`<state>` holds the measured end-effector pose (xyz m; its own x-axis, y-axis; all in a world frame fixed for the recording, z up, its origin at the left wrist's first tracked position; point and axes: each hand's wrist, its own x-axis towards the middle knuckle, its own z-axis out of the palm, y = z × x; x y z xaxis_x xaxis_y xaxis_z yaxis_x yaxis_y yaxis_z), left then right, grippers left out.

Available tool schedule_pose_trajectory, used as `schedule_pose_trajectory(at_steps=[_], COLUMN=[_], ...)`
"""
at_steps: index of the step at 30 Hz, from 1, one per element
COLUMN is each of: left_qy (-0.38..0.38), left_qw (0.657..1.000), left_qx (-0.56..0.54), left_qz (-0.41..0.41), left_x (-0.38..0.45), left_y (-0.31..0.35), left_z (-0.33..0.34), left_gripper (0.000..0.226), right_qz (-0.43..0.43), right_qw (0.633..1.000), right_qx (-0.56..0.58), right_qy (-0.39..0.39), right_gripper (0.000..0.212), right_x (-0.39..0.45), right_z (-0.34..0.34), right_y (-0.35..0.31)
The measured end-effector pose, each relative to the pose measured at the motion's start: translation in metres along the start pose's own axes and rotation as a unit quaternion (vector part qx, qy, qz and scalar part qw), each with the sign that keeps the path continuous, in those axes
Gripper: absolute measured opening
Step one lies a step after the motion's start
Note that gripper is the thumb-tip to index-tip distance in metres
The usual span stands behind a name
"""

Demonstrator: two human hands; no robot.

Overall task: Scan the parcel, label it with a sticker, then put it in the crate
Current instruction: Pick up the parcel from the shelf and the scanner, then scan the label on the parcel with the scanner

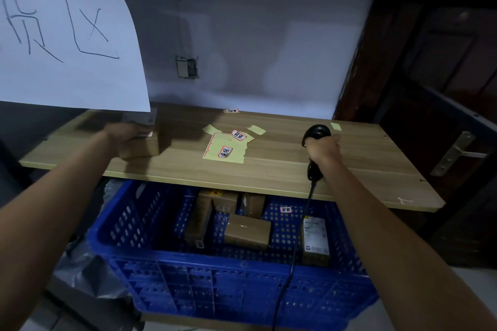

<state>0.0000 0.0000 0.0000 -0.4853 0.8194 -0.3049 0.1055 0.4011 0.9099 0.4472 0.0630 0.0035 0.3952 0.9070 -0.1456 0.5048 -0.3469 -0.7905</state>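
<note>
A brown cardboard parcel [142, 145] rests on the left of the wooden shelf [269, 166], and my left hand [126, 134] grips its top. My right hand [322, 148] is closed around a black corded barcode scanner [317, 133], held upright over the shelf's right side with its head toward the wall. A yellow sticker sheet [227, 149] with red-bordered stickers lies between my hands. Below the shelf stands a blue perforated crate [242, 277] holding several brown parcels [247, 231].
A white paper sign [67, 35] with handwriting hangs at top left, partly over the parcel. Loose stickers and backing scraps [255, 129] lie on the shelf. A dark wooden door [443, 88] with a metal handle stands right. Grey plastic wrap [80, 263] bunches left of the crate.
</note>
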Motion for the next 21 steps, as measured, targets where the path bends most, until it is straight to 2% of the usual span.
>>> schedule_pose_trajectory(at_steps=[3, 5, 8, 10, 13, 16, 19, 21], left_qy=[-0.003, 0.000, 0.018, -0.012, -0.050, -0.054, -0.039, -0.026], left_qw=[1.000, 0.998, 0.989, 0.985, 0.987, 0.987, 0.979, 0.968], left_qx=[-0.016, -0.061, -0.142, -0.162, -0.137, -0.116, -0.046, -0.028], left_qz=[0.004, 0.011, 0.026, 0.055, 0.074, 0.101, 0.194, 0.248], left_x=[-0.021, -0.025, -0.038, -0.044, -0.053, -0.068, -0.079, -0.086], left_y=[0.008, 0.013, 0.020, 0.023, 0.026, 0.031, 0.037, 0.039], left_z=[0.012, 0.017, 0.028, 0.034, 0.046, 0.069, 0.095, 0.111], left_gripper=[0.034, 0.021, 0.024, 0.030, 0.052, 0.063, 0.092, 0.100], right_qz=[-0.014, -0.019, -0.018, -0.012, -0.028, -0.100, -0.173, -0.209], right_qw=[1.000, 0.998, 0.990, 0.976, 0.956, 0.941, 0.910, 0.892], right_qx=[0.020, 0.046, 0.112, 0.181, 0.244, 0.271, 0.302, 0.317], right_qy=[-0.016, -0.036, -0.084, -0.120, -0.157, -0.175, -0.224, -0.245], right_gripper=[0.080, 0.083, 0.075, 0.066, 0.054, 0.051, 0.042, 0.037], right_x=[0.005, 0.026, 0.034, 0.007, -0.007, -0.029, -0.065, -0.088], right_z=[0.003, 0.010, 0.009, -0.002, -0.010, -0.019, -0.027, -0.029], right_y=[0.002, 0.009, 0.013, 0.004, -0.004, -0.023, -0.048, -0.063])
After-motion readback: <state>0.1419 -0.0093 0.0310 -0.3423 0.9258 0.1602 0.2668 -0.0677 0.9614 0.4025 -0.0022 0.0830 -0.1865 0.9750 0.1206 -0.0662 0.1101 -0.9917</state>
